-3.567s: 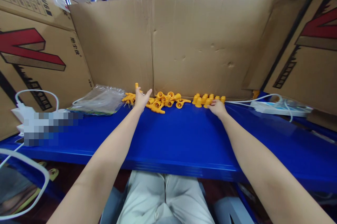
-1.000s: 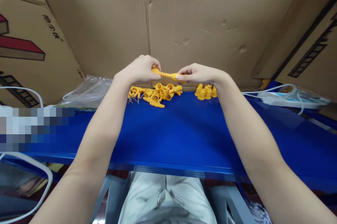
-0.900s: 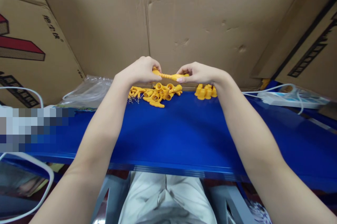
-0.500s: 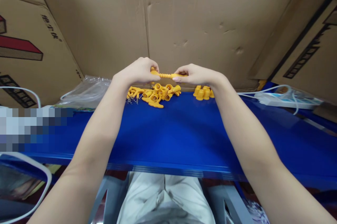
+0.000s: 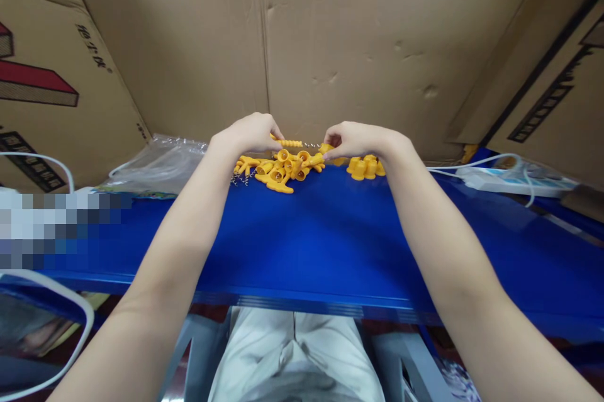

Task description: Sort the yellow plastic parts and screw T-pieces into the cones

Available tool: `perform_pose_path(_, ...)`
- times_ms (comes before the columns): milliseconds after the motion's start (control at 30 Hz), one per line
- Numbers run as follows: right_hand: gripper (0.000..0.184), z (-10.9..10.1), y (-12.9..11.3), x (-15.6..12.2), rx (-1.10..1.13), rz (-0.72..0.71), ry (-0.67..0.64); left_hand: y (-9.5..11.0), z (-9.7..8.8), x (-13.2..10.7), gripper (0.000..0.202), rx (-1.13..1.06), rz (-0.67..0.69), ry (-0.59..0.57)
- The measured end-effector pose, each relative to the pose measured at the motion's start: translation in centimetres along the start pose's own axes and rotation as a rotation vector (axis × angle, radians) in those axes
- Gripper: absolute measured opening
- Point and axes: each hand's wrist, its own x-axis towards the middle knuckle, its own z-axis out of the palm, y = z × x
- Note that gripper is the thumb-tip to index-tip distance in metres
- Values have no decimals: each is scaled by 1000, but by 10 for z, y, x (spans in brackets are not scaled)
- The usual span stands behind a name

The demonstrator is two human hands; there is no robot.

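My left hand (image 5: 257,133) pinches a yellow plastic corkscrew (image 5: 291,143) above the back of the table. Its threaded shaft points right and ends in a metal spiral. Fingers of my right hand (image 5: 352,139) are closed on a yellow cup-shaped piece (image 5: 325,148), close to the spiral's tip; fingers partly cover it. Below and between both hands lies a pile of yellow corkscrew parts (image 5: 285,169), some with round openings facing me. Metal spirals (image 5: 243,178) stick out at the pile's left. Several yellow caps (image 5: 363,168) stand beside my right wrist.
The blue table (image 5: 302,238) backs onto a large cardboard sheet (image 5: 358,43). A clear plastic bag (image 5: 160,163) lies at left, and a white power strip (image 5: 514,180) with cables at right. Printed boxes (image 5: 42,87) flank the left side.
My hands have moved slightly apart and down. The metal spiral now shows between the threaded shaft and the cup piece, which met before. The pile and caps have stayed put.
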Motion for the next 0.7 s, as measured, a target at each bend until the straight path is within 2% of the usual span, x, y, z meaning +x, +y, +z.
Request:
perform_pose_path(100,30,-5,11,-6,-23,33,29,-4,6,5,33,70,-16,-42)
perform_pose_path(167,31,-10,25,-14,-40,58,54,-11,10,7,36,111,-59,-25)
perform_pose_path(333,24,-9,86,-36,-118,264,74,-47,22,8,36,252,-132,-70)
perform_pose_path(467,17,10,132,-49,-126,454,0,-82,36,12,38,343,-181,-151)
perform_pose_path(567,17,28,147,-55,-30,619,-33,-105,47,15,40,333,-243,-198)
perform_pose_path(633,22,38,152,-56,-19,621,-8,-117,54,17,42,321,-276,-229)
perform_pose_path(700,28,47,156,-54,-28,548,38,-125,60,18,43,313,-308,-254)
